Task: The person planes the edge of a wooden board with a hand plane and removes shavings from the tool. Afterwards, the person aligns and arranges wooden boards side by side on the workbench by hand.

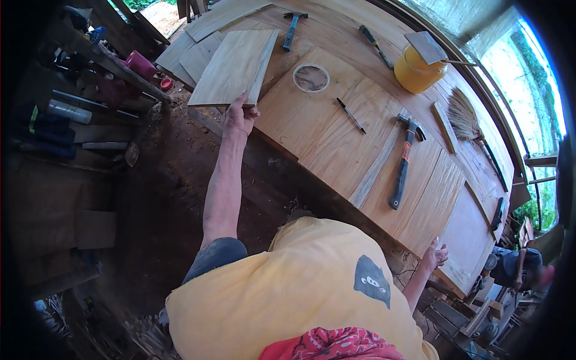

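My left hand (241, 115) grips the near edge of a pale wooden board (235, 66), thumb on top and fingers curled beneath. The board rests over other thin boards at the table's left end. My right hand (433, 255) is by the table's front edge, fingers loosely bent and apart, with nothing visible in it. Nearest to it lie the flat wood panels (429, 204) on the tabletop. An orange-and-black claw hammer (406, 159) lies on them between my hands. Beyond the held board are a blue-handled hammer (293, 33) and a round container (311, 78).
A pen (351, 116), a chisel-like tool (376, 46), a yellow tub (420, 69) with a flat plate on top, a wood strip (444, 128) and a straw brush (465, 120) lie across the table. Another person (517, 267) is at the far right. Shelves with clutter stand left.
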Motion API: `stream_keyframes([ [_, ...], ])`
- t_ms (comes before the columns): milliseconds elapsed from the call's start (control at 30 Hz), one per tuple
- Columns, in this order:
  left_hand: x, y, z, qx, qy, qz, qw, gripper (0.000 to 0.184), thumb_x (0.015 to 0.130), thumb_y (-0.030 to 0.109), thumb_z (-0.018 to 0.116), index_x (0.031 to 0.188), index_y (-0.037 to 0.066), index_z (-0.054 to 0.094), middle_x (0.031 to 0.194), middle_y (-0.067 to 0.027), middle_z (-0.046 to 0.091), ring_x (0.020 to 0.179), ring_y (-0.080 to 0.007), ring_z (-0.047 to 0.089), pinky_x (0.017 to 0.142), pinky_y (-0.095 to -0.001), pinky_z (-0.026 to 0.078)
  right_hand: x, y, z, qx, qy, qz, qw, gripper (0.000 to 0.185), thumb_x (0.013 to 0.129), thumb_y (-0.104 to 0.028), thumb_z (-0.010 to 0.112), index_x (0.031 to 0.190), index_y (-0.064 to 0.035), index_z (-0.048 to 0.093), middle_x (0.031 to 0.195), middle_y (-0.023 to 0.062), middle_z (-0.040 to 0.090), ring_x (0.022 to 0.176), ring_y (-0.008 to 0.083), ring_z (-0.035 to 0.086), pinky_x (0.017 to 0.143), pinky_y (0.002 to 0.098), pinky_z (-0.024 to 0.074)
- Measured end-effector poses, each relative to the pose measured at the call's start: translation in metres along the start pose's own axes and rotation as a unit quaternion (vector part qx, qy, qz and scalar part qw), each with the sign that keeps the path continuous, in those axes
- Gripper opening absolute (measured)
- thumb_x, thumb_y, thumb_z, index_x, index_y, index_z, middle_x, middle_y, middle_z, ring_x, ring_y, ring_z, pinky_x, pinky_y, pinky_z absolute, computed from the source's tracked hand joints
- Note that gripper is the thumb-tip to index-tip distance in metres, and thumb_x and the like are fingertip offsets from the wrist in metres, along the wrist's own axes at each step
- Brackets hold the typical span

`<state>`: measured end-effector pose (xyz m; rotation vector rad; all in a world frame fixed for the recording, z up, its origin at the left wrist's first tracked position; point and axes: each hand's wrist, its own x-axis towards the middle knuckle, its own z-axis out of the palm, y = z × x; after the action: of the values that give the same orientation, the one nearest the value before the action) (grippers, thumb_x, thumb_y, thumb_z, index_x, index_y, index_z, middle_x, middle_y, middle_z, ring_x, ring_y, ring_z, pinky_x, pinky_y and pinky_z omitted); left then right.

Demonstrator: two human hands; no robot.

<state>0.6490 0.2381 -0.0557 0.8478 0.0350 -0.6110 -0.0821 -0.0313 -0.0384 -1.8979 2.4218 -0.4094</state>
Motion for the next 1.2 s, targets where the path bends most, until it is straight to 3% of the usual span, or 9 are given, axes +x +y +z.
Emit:
stream_keyframes([
  [200,-0.08,-0.042,0.014,-0.01,-0.034,-0.019,0.999,0.027,0.098,0.029,0.073,0.112,0.006,0.069,0.078,-0.0031,0.066,0.061,-0.0154,0.062,0.058,-0.0338,0.051,-0.014,-0.059,-0.009,0.12,0.019,-0.069,0.99,0.07,0.101,-0.048,0.065,0.142,0.0062,0.049,0.143,0.025,0.048,0.129,0.0398,0.05,0.112,0.0501,0.0381],
  [267,-0.107,-0.061,0.019,0.007,-0.044,-0.038,0.998,0.029,0.099,0.029,0.072,0.114,0.004,0.07,0.079,-0.0037,0.067,0.065,-0.015,0.062,0.059,-0.0334,0.052,-0.028,-0.104,-0.019,0.273,-0.054,-0.103,0.955,0.062,0.105,-0.042,0.062,0.141,0.0068,0.049,0.139,0.0222,0.05,0.126,0.0335,0.052,0.109,0.044,0.0417],
  [400,-0.16,-0.084,0.041,0.082,-0.111,-0.076,0.988,0.028,0.102,0.03,0.067,0.11,0.003,0.068,0.086,-0.0023,0.065,0.072,-0.0139,0.06,0.067,-0.034,0.05,-0.083,-0.209,-0.046,0.382,-0.165,-0.192,0.889,0.05,0.109,-0.032,0.058,0.142,0.0036,0.05,0.129,0.0145,0.058,0.119,0.0229,0.055,0.107,0.0372,0.0431],
  [433,-0.172,-0.089,0.048,0.112,-0.132,-0.084,0.981,0.027,0.103,0.031,0.065,0.108,0.004,0.067,0.088,-0.0014,0.064,0.074,-0.0135,0.059,0.071,-0.0349,0.05,-0.091,-0.227,-0.043,0.412,-0.221,-0.182,0.865,0.049,0.109,-0.033,0.057,0.143,0.002,0.05,0.127,0.0127,0.059,0.115,0.0199,0.055,0.104,0.0348,0.0443],
  [600,-0.227,-0.104,0.107,0.136,-0.141,-0.121,0.973,0.021,0.094,0.016,0.076,0.09,-0.004,0.073,0.076,-0.0044,0.067,0.061,-0.0132,0.06,0.057,-0.0299,0.05,-0.109,-0.27,-0.03,0.467,-0.397,-0.15,0.776,0.052,0.112,-0.046,0.044,0.142,-0.005,0.055,0.116,0.005,0.068,0.095,0.0104,0.058,0.081,0.0279,0.0478],
  [833,-0.28,-0.152,0.173,0.245,-0.268,-0.168,0.916,0.02,0.096,0.018,0.077,0.1,-0.002,0.073,0.082,-0.0037,0.07,0.067,-0.0109,0.063,0.059,-0.0274,0.053,-0.081,-0.236,-0.013,0.632,-0.441,0.018,0.637,0.041,0.111,-0.044,0.046,0.131,-0.0108,0.059,0.113,0.0054,0.069,0.086,0.0123,0.063,0.073,0.0304,0.049],
  [933,-0.294,-0.19,0.19,0.268,-0.346,-0.182,0.881,0.022,0.095,0.018,0.077,0.107,0.0,0.072,0.086,-0.0034,0.071,0.069,-0.0107,0.064,0.059,-0.0275,0.054,-0.06,-0.195,-0.017,0.62,-0.374,0.036,0.689,0.035,0.109,-0.048,0.053,0.102,-0.0131,0.055,0.083,-0.0015,0.055,0.071,0.0099,0.051,0.064,0.0269,0.0429],
  [1100,-0.347,-0.278,0.251,0.267,-0.446,-0.226,0.824,0.024,0.095,0.017,0.076,0.113,0.004,0.07,0.088,-0.0039,0.071,0.071,-0.011,0.066,0.061,-0.0269,0.054,0.004,-0.125,-0.042,0.651,-0.24,0.124,0.709,0.052,0.107,-0.046,0.058,0.131,0.0006,0.056,0.121,0.0126,0.066,0.111,0.0218,0.06,0.099,0.0377,0.0484],
  [1200,-0.389,-0.337,0.303,0.305,-0.492,-0.276,0.767,0.036,0.094,0.024,0.08,0.118,0.0,0.068,0.093,-0.0041,0.071,0.079,-0.0122,0.065,0.07,-0.029,0.053,0.067,-0.043,-0.023,0.631,-0.203,0.072,0.745,0.048,0.107,-0.044,0.059,0.124,0.002,0.06,0.112,0.0113,0.068,0.104,0.0197,0.062,0.093,0.0361,0.0505],
])
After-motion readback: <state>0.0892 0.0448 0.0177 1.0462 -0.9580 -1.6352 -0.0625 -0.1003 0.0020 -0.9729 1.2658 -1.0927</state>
